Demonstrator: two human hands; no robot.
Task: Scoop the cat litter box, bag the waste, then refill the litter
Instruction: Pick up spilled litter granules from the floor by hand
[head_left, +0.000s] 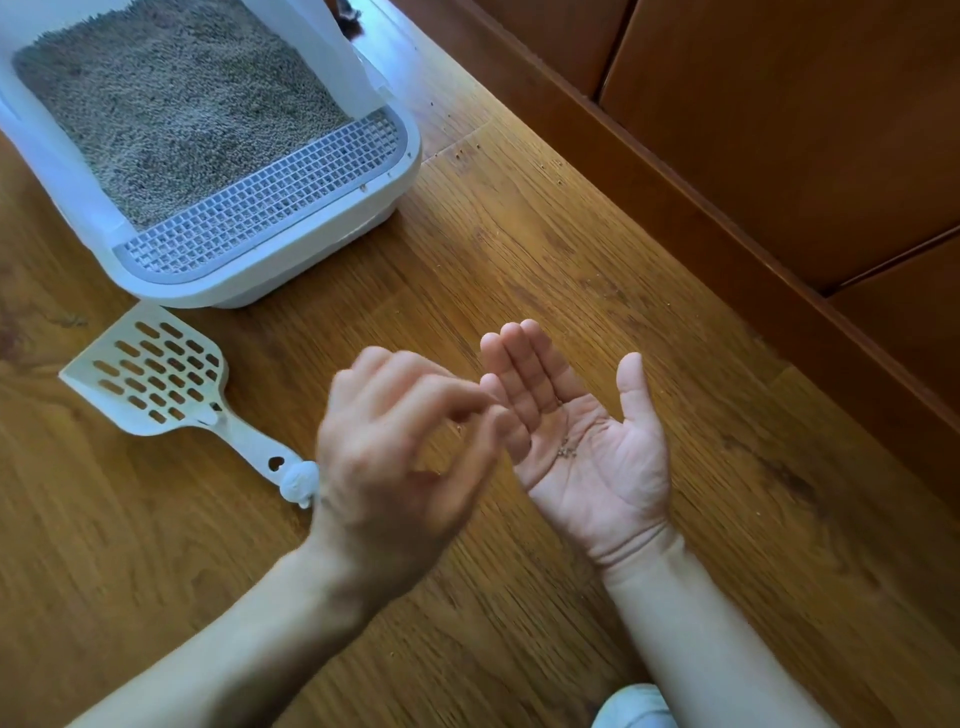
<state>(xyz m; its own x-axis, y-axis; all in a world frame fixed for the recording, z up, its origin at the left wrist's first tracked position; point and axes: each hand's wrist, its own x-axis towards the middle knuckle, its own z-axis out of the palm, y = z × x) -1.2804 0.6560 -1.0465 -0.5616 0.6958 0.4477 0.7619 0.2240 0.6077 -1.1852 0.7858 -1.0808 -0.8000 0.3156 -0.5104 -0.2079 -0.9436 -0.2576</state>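
Right hand (587, 441): palm up, fingers straight and together, thumb spread to the side. Holds nothing in a grip; carries a few grains (567, 451) of litter in the hollow of the palm.

Left hand (400, 457): back up, just beside the right hand, blurred. Fingers curled, thumb and forefinger tips drawn near each other at the edge of the right palm. Cannot tell whether a grain is pinched between them.

Box (322, 249): white, on the floor (519, 260) at upper left, well apart from both hands. Filled with grey-brown litter (171, 109). Grey grid (270, 202) across the near edge of the box, with litter showing through its holes.

Scoop (161, 379): white, slotted, flat on the floor just in front of the box, not touching it. Handle pointed toward the left wrist; handle end partly hidden behind that wrist. Untouched by either hand.

Crumbs (460, 151): scattered on the floor to the right of the box.

Cabinet (779, 130): dark wood panels along the right side.

Pale fabric (636, 706): at bottom edge, beside the right forearm.
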